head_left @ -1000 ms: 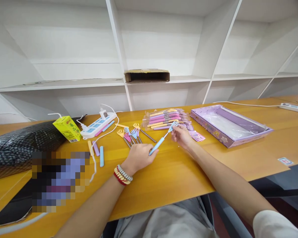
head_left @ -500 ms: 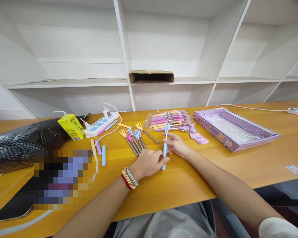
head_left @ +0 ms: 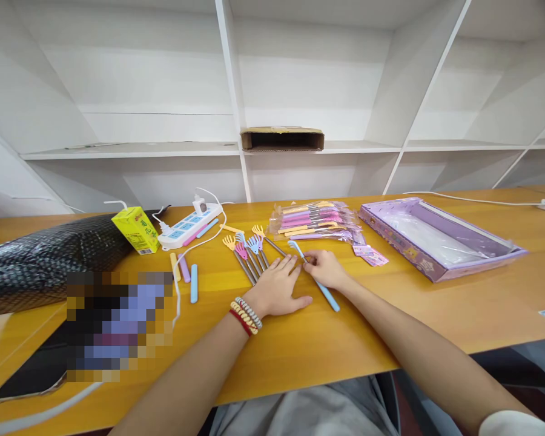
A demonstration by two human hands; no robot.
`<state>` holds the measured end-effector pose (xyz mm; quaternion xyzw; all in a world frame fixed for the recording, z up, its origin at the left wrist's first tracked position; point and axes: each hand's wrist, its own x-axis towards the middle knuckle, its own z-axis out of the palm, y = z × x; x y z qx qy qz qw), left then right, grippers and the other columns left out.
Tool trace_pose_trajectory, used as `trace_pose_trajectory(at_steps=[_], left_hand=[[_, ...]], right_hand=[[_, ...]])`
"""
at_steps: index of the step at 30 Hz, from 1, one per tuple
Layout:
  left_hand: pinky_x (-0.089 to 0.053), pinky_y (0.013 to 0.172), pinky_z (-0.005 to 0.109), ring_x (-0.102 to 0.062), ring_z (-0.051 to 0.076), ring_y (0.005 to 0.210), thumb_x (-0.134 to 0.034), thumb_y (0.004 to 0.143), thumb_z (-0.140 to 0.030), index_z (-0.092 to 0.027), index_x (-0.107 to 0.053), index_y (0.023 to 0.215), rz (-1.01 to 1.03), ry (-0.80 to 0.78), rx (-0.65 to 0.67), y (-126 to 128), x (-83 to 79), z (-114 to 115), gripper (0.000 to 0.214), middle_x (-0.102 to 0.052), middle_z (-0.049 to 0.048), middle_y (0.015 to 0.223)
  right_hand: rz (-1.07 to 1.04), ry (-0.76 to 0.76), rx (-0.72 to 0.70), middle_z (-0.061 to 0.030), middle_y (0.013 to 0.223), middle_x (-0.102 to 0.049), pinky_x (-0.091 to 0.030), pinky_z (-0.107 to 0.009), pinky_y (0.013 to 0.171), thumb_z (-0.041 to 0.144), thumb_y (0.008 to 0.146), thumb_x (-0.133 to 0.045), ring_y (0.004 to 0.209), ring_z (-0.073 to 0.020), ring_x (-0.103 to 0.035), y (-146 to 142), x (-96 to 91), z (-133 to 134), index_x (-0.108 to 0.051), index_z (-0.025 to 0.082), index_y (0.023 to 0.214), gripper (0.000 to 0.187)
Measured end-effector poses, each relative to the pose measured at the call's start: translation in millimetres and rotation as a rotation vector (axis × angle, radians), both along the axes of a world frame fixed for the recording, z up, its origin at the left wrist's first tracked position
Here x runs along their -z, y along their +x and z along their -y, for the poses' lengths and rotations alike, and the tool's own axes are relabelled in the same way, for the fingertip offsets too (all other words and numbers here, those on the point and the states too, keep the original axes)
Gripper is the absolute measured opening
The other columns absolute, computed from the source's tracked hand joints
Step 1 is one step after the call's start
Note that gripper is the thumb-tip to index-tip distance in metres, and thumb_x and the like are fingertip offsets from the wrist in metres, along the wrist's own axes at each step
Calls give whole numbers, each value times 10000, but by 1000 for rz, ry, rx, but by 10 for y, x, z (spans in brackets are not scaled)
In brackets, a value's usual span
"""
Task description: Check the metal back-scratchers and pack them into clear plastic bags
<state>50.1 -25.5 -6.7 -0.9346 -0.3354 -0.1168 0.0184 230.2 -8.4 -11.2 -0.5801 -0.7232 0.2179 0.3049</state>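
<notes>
On a wooden desk (head_left: 295, 357) below white shelves (head_left: 309, 72), a blue claw-headed scratcher (head_left: 328, 296) slants beneath the right hand (head_left: 326, 268), its fingertips pinching the shaft. The left hand (head_left: 277, 287), palm down, fingers outstretched, grips nothing visible. Nearby lie loose claw-headed rods (head_left: 255, 244), wrapped scratchers (head_left: 315, 217) and, farther right, a purple tray (head_left: 398, 244).
</notes>
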Motion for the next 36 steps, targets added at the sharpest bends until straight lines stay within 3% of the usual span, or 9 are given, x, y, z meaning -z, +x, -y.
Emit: trace_pose_trajectory(at_steps=[6, 9, 19, 22, 26, 31, 36], left_hand=[[-312, 1017, 421, -435, 289, 1202, -381, 788, -617, -95, -533, 1184, 13, 23, 4, -59, -84, 45, 673, -514, 181, 1253], [-373, 960, 415, -503, 289, 1120, -375, 813, -572, -98, -607, 1061, -10, 32, -12, -119, -144, 85, 583, -592, 175, 1124], [-429, 778, 398, -584, 253, 851, -389, 852, -425, -139, -618, 811, -131, 101, -89, -174, -224, 106, 368, -632, 127, 844], [-421, 781, 391, -581, 239, 857, -366, 872, -364, -151, -603, 904, -97, 116, -105, -155, -248, 116, 320, -629, 118, 893], [-382, 903, 391, -518, 234, 1058, -347, 885, -287, -163, -531, 1120, -15, 126, -29, -95, -227, 157, 323, -578, 119, 1119], [-345, 982, 422, -435, 249, 1188, -376, 873, -411, -176, -371, 1319, 36, 46, 74, -49, -104, 155, 504, -470, 130, 1295], [-344, 991, 445, -437, 262, 1186, -322, 878, -490, -221, -359, 1339, 31, -15, 64, -80, -74, 132, 536, -432, 117, 1324]], right_hand=[[207, 73, 7, -16, 629, -626, -365, -223, 575, 217, 761, -478, 558, -122, -527, -42, -30, 57, -669, 175, 870, 224], [235, 57, 26, -40, 691, -658, -386, -226, 619, 223, 770, -487, 618, -141, -568, -47, -17, 56, -655, 165, 957, 258], [269, 50, 30, -47, 731, -667, -381, -237, 630, 307, 819, -463, 664, -156, -595, -96, -6, 82, -626, 187, 1024, 288], [276, 37, 6, -43, 764, -670, -368, -232, 610, 352, 810, -477, 681, -151, -590, -103, -43, 100, -637, 195, 987, 286], [307, 29, -28, -52, 779, -675, -380, -233, 611, 344, 768, -508, 689, -162, -598, -82, -67, 129, -626, 191, 1034, 329], [308, 13, -70, -34, 792, -685, -408, -229, 639, 274, 712, -531, 726, -172, -619, -8, -97, 173, -606, 211, 1100, 400], [239, 71, 72, -21, 783, -685, -420, -232, 639, 272, 697, -535, 689, -156, -608, 403, -364, 41, -653, 184, 997, 335]])
